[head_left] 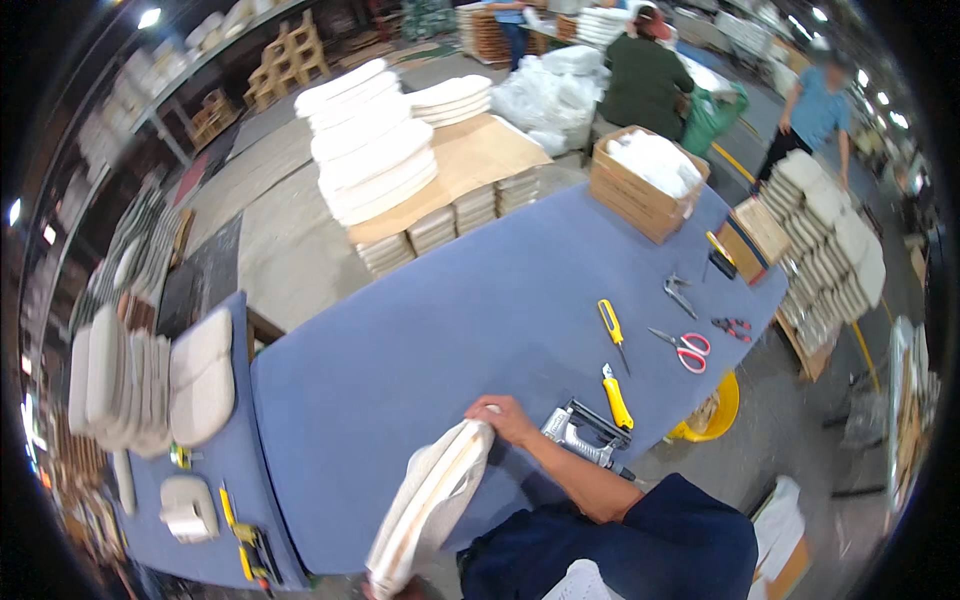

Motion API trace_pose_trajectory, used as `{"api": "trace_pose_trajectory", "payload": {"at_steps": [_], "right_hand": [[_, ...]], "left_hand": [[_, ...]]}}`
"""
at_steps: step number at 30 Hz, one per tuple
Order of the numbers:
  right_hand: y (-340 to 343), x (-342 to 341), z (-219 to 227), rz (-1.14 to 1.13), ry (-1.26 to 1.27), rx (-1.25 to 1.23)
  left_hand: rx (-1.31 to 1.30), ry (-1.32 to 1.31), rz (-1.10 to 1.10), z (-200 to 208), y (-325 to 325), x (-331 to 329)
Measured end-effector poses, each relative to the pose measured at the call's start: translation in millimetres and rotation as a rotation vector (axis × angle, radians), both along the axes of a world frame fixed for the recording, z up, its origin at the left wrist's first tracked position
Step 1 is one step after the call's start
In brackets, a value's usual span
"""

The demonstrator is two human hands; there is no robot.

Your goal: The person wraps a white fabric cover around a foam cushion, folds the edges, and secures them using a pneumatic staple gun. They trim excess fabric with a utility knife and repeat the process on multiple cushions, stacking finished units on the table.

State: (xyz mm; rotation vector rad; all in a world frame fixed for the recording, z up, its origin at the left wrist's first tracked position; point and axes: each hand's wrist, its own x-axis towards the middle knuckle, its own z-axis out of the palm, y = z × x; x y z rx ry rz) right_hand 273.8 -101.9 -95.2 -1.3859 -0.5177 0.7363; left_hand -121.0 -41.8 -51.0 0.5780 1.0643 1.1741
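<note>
A beige fabric-covered cushion pad is tipped up on its edge at the front of the blue table, its layered side and a thin tan strip showing. My right hand is closed around its upper end. At the lower end, by the picture's bottom edge, my left hand grips the pad; it is dim and mostly cut off, its fingers barely showing. Just right of my right hand lies a silver and black staple gun, partly behind my forearm. Yellow-handled cutters lie beyond it.
On the blue table lie a yellow screwdriver, red-handled scissors, pliers and a cardboard box. A side table at left bears stacked beige cushions and another staple gun. A yellow bucket stands at right. People work beyond.
</note>
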Motion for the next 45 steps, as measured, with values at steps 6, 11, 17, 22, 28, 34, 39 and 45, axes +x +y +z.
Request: {"api": "trace_pose_trajectory", "payload": {"at_steps": [6,11,17,22,28,34,39,45], "right_hand": [[-70,-46,-4,0.155,0.313,0.252],[-93,-90,-6,0.406,0.137,-0.08],[-41,-56,76,0.313,-0.136,0.053],[6,-36,180,0.15,-0.397,0.301],[22,-54,239,0.273,-0.559,0.326],[19,-71,245,0.13,-0.602,0.064],[1,-37,236,0.01,-0.689,-0.009],[-5,-40,231,-0.019,-0.368,0.182]], "left_hand": [[0.336,-0.157,0.079,93,129,11],[0.616,-0.019,-0.391,172,190,121],[0.703,0.053,-0.566,182,209,166],[0.745,0.051,-0.66,200,193,206],[0.897,0.209,-0.634,210,169,238],[1.482,1.081,0.127,162,144,252],[1.313,0.96,-0.206,220,100,265],[1.464,1.091,-0.55,243,81,229]]}}
